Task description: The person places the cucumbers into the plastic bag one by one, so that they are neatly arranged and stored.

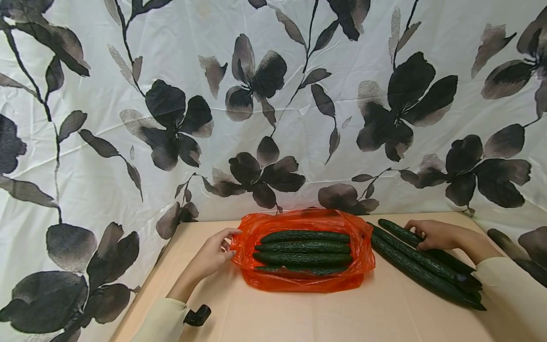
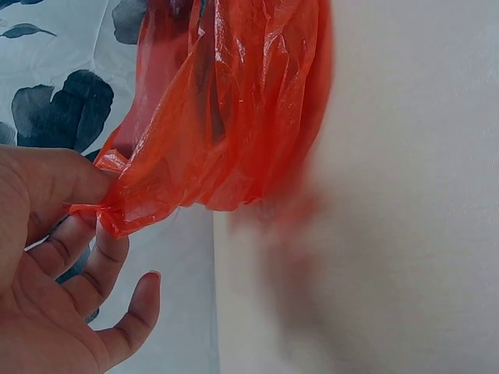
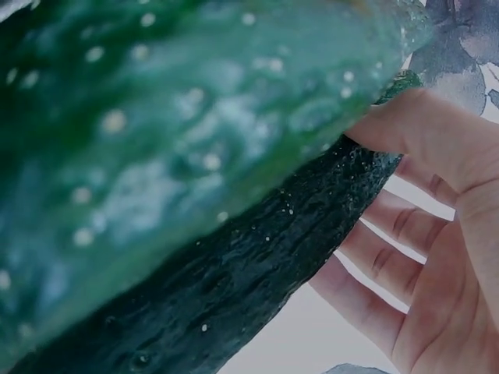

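A red plastic bag [image 1: 299,285] lies open-mouthed at the middle of the table, with several dark green cucumbers [image 1: 303,259] side by side in it. My left hand [image 1: 213,254] pinches the bag's left edge between thumb and fingers; the left wrist view shows the gathered red plastic [image 2: 179,171] at the fingertips. On the right, my right hand [image 1: 440,235] grips the rearmost of a few long cucumbers [image 1: 420,263] lying slantwise beside the bag. Up close in the right wrist view, thumb and fingers are around a dark bumpy cucumber [image 3: 257,257], while another fills the foreground.
The pale table [image 1: 342,316] runs back to a white cloth [image 1: 325,156] with dark flower prints hanging behind it. A black strap piece [image 1: 198,315] sits at the left sleeve cuff. The right-hand cucumbers reach close to the bag's right side.
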`<state>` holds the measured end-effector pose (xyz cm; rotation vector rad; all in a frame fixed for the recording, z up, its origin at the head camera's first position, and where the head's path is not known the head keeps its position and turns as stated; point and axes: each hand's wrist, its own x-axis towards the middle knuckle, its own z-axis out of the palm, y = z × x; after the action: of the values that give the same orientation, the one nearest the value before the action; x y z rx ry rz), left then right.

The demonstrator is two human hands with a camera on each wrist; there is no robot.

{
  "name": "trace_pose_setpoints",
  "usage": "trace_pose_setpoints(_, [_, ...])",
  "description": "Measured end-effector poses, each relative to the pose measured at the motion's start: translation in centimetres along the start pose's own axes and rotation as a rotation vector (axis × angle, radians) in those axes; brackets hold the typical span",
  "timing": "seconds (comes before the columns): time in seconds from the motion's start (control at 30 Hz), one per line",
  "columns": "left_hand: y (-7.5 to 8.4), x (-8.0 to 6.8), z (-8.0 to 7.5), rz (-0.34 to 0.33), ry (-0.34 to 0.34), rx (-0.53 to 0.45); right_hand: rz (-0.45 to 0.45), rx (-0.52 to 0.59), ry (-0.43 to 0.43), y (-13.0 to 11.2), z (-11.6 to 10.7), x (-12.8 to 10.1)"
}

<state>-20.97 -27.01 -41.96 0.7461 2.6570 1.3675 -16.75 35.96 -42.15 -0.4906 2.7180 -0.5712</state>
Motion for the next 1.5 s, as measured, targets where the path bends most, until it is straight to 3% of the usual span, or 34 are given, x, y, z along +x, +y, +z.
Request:
trace_pose_setpoints(0.43, [0.2,0.0,0.0,0.006,0.003,-0.012,0.023,0.033,-0.025,0.0,-0.4,0.3])
trace_pose_setpoints(0.9, [-0.1,0.0,0.0,-0.005,0.006,0.02,-0.049,0.07,-0.044,0.3,-0.6,-0.3])
trace_pose_setpoints(1.13, [0.2,0.0,0.0,0.005,0.012,0.024,-0.046,0.061,-0.019,0.1,-1.0,-0.3])
trace_pose_setpoints(1.37, [0.2,0.1,0.2,0.022,0.016,0.012,-0.074,-0.021,0.051,0.1,-1.6,0.2])
trace_pose_setpoints(1.5, [0.2,0.2,0.4,0.012,0.024,0.013,-0.057,0.008,0.045,-0.1,-2.0,0.6])
